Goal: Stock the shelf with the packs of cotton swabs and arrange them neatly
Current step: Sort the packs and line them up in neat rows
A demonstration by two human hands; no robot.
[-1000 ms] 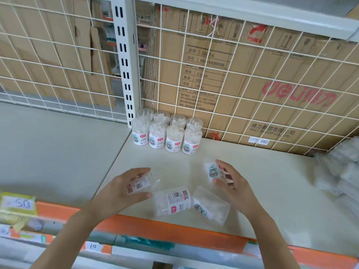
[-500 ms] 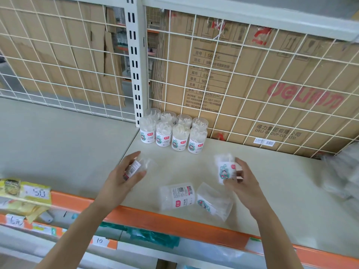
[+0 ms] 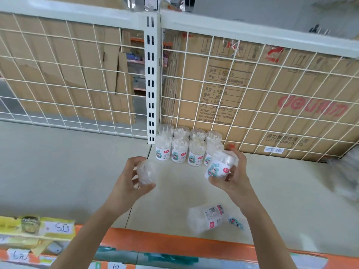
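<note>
Head view: left grip (image 3: pixel 134 183) clasps pack (image 3: pixel 145 172), right grip (image 3: pixel 233 178) clasps second pack (image 3: pixel 219 166), both above shelf (image 3: pixel 77 171) before standing rows (image 3: pixel 180 150). Risk: incoming pack toppling rows; loose packs (image 3: pixel 207 218) near front edge rolling off.

Eight clear round tubs of cotton swabs (image 3: pixel 186 148) stand upright in two rows of four at the back of the shelf (image 3: pixel 291 181), packed together, cartoon labels facing us. We grip a blurred tub (image 3: pixel 145 171) in our left hand (image 3: pixel 126 183) and a tilted tub (image 3: pixel 219 167) in our right hand (image 3: pixel 236 177) — label toward us. A fallen tub (image 3: pixel 207 216) lies on its side near the front edge, barcode up, with a half-hidden tub (image 3: pixel 236 223) just beside it.
</note>
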